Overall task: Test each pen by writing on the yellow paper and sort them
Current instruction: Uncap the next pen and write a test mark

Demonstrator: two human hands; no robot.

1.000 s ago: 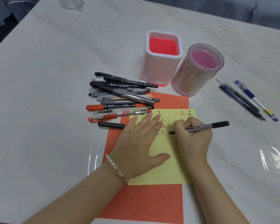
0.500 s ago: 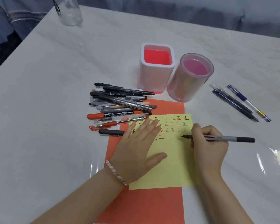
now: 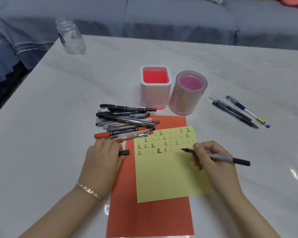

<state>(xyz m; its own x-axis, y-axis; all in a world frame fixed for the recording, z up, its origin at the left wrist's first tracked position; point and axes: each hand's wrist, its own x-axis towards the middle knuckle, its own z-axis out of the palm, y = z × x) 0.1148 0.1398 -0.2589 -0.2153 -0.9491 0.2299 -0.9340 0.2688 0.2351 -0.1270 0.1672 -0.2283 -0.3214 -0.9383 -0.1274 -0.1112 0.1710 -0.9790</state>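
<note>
The yellow paper [image 3: 169, 172] lies on an orange sheet [image 3: 150, 219] and carries rows of written test marks near its top. My right hand [image 3: 212, 160] grips a grey pen [image 3: 220, 158] with a black end, its tip just above the paper to the right of the last mark. To the left of the paper, my left hand [image 3: 102, 155] curls round a black pen cap [image 3: 124, 153]. A pile of several pens [image 3: 126, 121] lies just behind my left hand. Three pens [image 3: 239, 112] lie apart at the right.
Two holders stand behind the paper: a square white one [image 3: 155, 100] with a red inside and a round pink one [image 3: 186, 103]. A clear glass bottle [image 3: 70, 36] stands at the far left corner. The table's left edge runs diagonally, with a grey sofa behind.
My left hand slid off the yellow paper to the left and closed round the black cap. My right hand lifted the pen away from the marks and moved right.
</note>
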